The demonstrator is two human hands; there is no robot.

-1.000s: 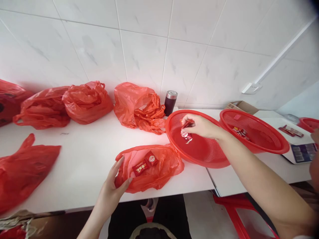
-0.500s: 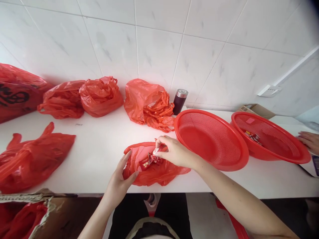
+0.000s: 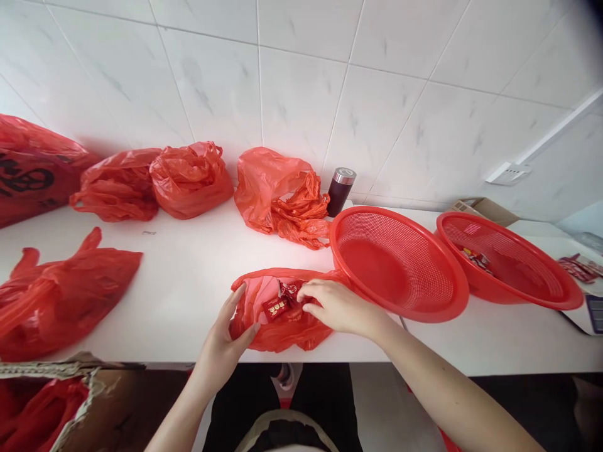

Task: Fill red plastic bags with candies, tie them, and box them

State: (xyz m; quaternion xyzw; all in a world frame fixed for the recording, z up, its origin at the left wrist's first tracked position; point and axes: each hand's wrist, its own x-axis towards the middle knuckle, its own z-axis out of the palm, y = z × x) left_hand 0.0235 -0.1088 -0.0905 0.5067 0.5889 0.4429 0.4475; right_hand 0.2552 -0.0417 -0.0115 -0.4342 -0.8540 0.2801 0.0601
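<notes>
A red plastic bag [image 3: 277,339] lies with its mouth spread on the white table, small red wrapped packets [image 3: 276,307] inside. My left hand [image 3: 223,333] holds the bag's left side, fingertips along the far-left edge and thumb over the near edge. Over the bag's right half is my right hand [image 3: 342,307], its bent fingers just beside the packets and its thumb apart from them. I see nothing between its fingertips. To the right, close to the wrist, stands a red perforated basket [image 3: 393,263] with nothing visible in it.
Another red basket [image 3: 513,263] holds a few small packets. Several red bags [image 3: 191,182] line the tiled wall, beside a dark tumbler [image 3: 342,191]. At left lies a tied red bag [image 3: 75,295]. A cardboard box [image 3: 113,402] sits below the table's front edge.
The small white-and-red packet pinched in my right hand has left its fingers; the hand has moved slightly right and lower. Another person's hand at the far right has gone from view.
</notes>
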